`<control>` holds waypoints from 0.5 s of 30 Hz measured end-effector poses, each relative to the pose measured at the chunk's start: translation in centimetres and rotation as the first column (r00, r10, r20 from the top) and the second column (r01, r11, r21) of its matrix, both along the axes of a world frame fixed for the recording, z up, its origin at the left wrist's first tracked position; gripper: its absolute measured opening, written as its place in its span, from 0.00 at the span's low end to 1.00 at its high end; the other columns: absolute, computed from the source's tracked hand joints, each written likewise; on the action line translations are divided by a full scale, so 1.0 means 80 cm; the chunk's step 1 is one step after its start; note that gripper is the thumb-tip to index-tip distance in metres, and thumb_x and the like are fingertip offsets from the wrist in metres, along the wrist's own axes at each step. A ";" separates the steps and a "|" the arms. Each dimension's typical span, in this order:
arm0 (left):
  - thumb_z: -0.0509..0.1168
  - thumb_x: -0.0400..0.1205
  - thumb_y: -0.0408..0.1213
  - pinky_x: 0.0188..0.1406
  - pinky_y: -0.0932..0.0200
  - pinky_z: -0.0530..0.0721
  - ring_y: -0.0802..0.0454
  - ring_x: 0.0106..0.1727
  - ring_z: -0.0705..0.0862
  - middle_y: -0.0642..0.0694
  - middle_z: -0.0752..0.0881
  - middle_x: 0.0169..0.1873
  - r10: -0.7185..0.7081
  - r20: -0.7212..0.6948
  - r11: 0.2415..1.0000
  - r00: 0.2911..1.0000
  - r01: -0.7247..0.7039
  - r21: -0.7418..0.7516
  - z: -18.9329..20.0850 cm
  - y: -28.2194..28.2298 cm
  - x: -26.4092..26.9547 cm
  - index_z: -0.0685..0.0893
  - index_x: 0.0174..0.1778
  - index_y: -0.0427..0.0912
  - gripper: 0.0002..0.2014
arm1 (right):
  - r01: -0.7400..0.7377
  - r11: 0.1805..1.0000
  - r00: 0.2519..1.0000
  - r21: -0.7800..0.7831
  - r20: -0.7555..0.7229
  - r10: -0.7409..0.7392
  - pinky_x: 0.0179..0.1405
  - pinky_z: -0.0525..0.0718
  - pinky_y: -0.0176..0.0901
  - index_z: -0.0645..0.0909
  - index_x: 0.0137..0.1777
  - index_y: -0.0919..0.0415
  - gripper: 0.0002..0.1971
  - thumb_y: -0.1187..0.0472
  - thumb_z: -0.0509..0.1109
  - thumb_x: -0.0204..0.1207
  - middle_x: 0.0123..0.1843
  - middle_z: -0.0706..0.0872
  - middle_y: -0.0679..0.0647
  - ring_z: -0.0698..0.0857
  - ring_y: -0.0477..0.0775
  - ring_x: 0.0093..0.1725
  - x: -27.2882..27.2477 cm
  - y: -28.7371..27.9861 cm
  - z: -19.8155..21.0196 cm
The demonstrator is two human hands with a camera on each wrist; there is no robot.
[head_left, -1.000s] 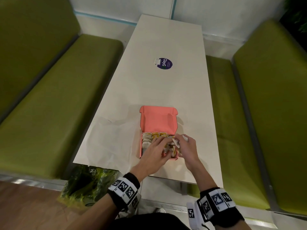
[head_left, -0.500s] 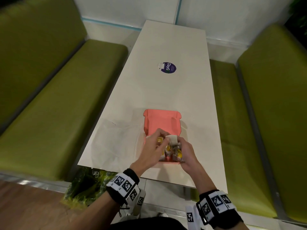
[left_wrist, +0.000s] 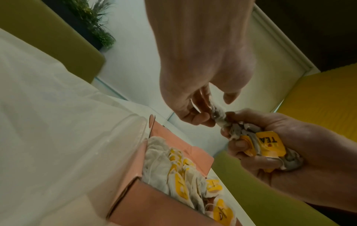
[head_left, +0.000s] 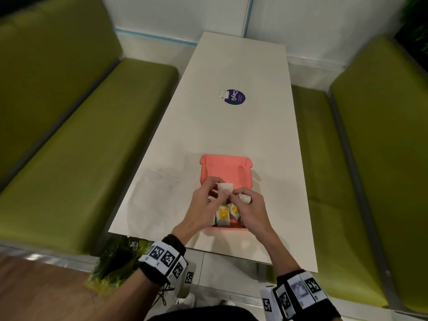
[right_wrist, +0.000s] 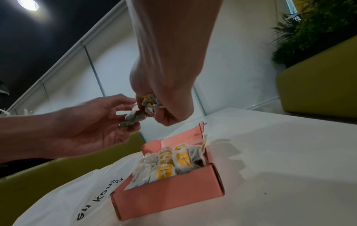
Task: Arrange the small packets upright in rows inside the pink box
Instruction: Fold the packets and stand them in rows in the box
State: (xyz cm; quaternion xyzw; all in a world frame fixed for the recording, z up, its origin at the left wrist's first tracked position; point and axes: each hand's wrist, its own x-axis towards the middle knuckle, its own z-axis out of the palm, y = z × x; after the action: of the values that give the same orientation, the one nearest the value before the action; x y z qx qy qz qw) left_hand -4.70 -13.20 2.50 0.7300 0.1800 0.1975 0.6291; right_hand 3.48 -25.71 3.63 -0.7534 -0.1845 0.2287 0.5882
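Observation:
The open pink box (head_left: 225,169) sits near the table's front edge, its lid standing up at the back. Small white packets with yellow tags (right_wrist: 170,162) stand packed inside it. Both hands hover just above the box. My right hand (head_left: 238,196) grips a crumpled bunch of packets (left_wrist: 266,145). My left hand (head_left: 222,193) pinches one white packet (head_left: 225,188) at the edge of that bunch, seen as the pinched packet (right_wrist: 135,116) in the right wrist view. In the head view the hands hide much of the box's inside.
A flat white plastic bag (head_left: 157,200) with black lettering lies on the white table (head_left: 243,126), left of the box. A round purple sticker (head_left: 235,97) lies farther back. Green benches (head_left: 81,147) flank the table. A green bag (head_left: 115,258) lies on the floor below the front edge.
Both hands have lifted out of the box to just above it. The right hand now holds a bunch of packets, and the left hand pinches one at its edge.

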 end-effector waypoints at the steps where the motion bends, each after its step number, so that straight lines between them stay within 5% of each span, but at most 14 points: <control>1: 0.68 0.85 0.34 0.38 0.67 0.81 0.61 0.39 0.85 0.54 0.87 0.40 -0.016 -0.007 1.000 1.000 0.016 0.016 0.001 0.002 0.000 0.82 0.51 0.42 0.02 | -0.008 1.000 1.000 0.005 0.014 0.008 0.41 0.83 0.40 0.88 0.41 0.60 0.05 0.64 0.74 0.78 0.37 0.89 0.53 0.86 0.49 0.39 0.000 0.000 0.001; 7: 0.67 0.85 0.32 0.37 0.67 0.79 0.58 0.39 0.82 0.53 0.85 0.36 -0.045 0.004 0.998 0.999 0.044 0.032 0.004 0.011 0.000 0.84 0.45 0.41 0.04 | -0.042 0.998 0.998 -0.043 0.051 0.045 0.44 0.86 0.45 0.88 0.43 0.57 0.02 0.63 0.75 0.77 0.39 0.90 0.49 0.88 0.50 0.42 -0.002 -0.004 -0.007; 11: 0.68 0.85 0.31 0.38 0.64 0.81 0.58 0.38 0.83 0.54 0.85 0.35 -0.084 -0.005 0.996 0.996 0.084 0.027 -0.004 0.008 -0.004 0.85 0.45 0.39 0.04 | -0.076 0.995 0.994 -0.066 0.069 0.080 0.39 0.84 0.37 0.88 0.41 0.52 0.06 0.63 0.75 0.77 0.37 0.89 0.44 0.87 0.45 0.39 -0.002 -0.015 -0.006; 15: 0.68 0.84 0.30 0.40 0.66 0.82 0.58 0.37 0.86 0.52 0.87 0.35 -0.109 -0.001 0.994 0.994 0.109 0.009 -0.006 0.003 -0.004 0.85 0.45 0.36 0.03 | -0.088 0.993 0.991 -0.083 0.097 0.095 0.34 0.81 0.39 0.86 0.40 0.55 0.05 0.62 0.75 0.77 0.36 0.87 0.54 0.84 0.53 0.36 0.000 -0.018 0.001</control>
State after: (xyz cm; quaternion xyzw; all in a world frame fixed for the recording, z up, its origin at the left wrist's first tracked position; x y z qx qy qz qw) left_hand -4.99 -12.95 2.04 0.7416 0.1394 0.1634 0.6355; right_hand 3.48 -27.17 3.69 -0.7772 -0.2392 0.2243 0.5371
